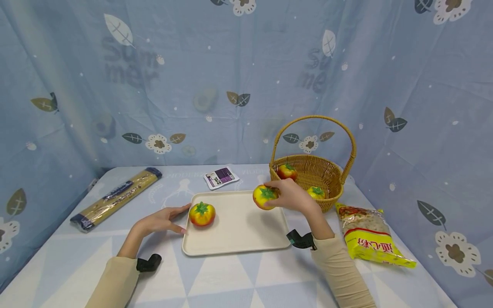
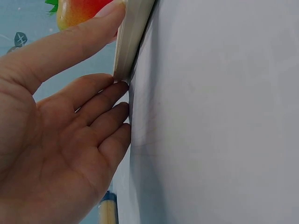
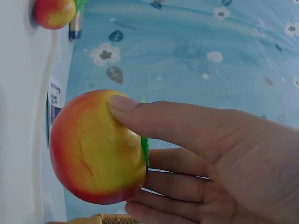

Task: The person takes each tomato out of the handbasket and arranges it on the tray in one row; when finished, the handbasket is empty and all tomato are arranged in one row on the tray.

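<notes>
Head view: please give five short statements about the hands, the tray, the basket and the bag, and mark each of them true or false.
1. The right hand has its grip on a fruit. True.
2. The left hand holds a fruit too. False: the left hand touches the edge of the tray and holds no fruit.
3. Two fruits show in the basket. True.
4. Nothing lies on the tray. False: one fruit sits near its left edge.
5. The yellow bag lies to the right of the tray. True.
</notes>
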### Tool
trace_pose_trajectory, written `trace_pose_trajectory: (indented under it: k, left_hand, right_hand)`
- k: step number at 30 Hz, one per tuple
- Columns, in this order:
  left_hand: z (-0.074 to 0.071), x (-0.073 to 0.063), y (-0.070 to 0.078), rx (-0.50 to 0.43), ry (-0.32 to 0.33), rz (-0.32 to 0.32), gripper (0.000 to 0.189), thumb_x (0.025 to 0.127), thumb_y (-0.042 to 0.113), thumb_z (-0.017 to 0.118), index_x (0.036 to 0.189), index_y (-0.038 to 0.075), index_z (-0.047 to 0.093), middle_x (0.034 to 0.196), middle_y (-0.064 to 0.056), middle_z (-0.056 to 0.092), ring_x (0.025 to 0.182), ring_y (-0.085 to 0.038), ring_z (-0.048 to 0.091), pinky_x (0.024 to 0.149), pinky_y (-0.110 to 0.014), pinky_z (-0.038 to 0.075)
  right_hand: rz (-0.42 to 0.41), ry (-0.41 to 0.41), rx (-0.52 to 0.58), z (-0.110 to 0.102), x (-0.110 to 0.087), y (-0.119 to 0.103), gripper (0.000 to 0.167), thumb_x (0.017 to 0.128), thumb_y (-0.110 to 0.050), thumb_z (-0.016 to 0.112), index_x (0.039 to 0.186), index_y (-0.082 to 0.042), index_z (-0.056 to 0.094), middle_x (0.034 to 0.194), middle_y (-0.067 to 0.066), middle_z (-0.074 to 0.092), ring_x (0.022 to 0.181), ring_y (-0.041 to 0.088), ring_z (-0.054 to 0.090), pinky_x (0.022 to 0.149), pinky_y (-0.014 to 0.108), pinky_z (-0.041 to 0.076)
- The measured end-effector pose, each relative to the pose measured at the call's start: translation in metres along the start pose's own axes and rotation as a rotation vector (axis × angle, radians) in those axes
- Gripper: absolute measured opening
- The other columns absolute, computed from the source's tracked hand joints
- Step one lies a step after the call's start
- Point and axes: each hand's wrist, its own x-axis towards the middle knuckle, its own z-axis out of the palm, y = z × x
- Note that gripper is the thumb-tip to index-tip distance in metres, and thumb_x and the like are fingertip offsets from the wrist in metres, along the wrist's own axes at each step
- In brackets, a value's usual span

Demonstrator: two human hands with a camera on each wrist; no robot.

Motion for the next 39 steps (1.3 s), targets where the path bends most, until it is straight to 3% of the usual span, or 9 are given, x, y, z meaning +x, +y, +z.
trace_pose_trajectory:
  k: [11, 26, 39]
  left_hand:
    - [-0.003, -0.002, 0.002, 0.015, -0.002, 0.017, 0.089, 0.081, 0.021, 0.077, 0.15, -0.004, 0.026, 0.152, -0.03, 0.022, 0.139, -0.049, 0.02, 0.109, -0.062, 0.022]
    - [-0.002, 0.001, -0.001, 0.016, -0.006, 0.0, 0.091, 0.08, 0.023, 0.078, 0.15, -0.003, 0.026, 0.153, -0.029, 0.023, 0.139, -0.048, 0.02, 0.109, -0.062, 0.021]
    - [-0.001, 0.002, -0.004, -0.001, 0.002, 0.004, 0.092, 0.079, 0.023, 0.079, 0.149, -0.004, 0.026, 0.153, -0.028, 0.023, 0.14, -0.047, 0.019, 0.11, -0.06, 0.02]
  right_hand:
    - [0.026, -0.013, 0.012, 0.018, 0.011, -0.007, 0.056, 0.079, -0.024, 0.08, 0.127, -0.001, 0.062, 0.113, 0.008, 0.068, 0.091, 0.016, 0.06, 0.085, 0.034, 0.052]
    - [-0.047, -0.036, 0.048, 0.038, 0.026, -0.02, 0.051, 0.079, -0.024, 0.08, 0.123, -0.002, 0.066, 0.108, 0.007, 0.069, 0.088, 0.014, 0.06, 0.08, 0.029, 0.051]
    - [-0.011, -0.071, 0.08, 0.061, 0.044, -0.03, 0.052, 0.078, -0.023, 0.081, 0.124, -0.003, 0.065, 0.115, 0.009, 0.068, 0.098, 0.017, 0.061, 0.088, 0.032, 0.05]
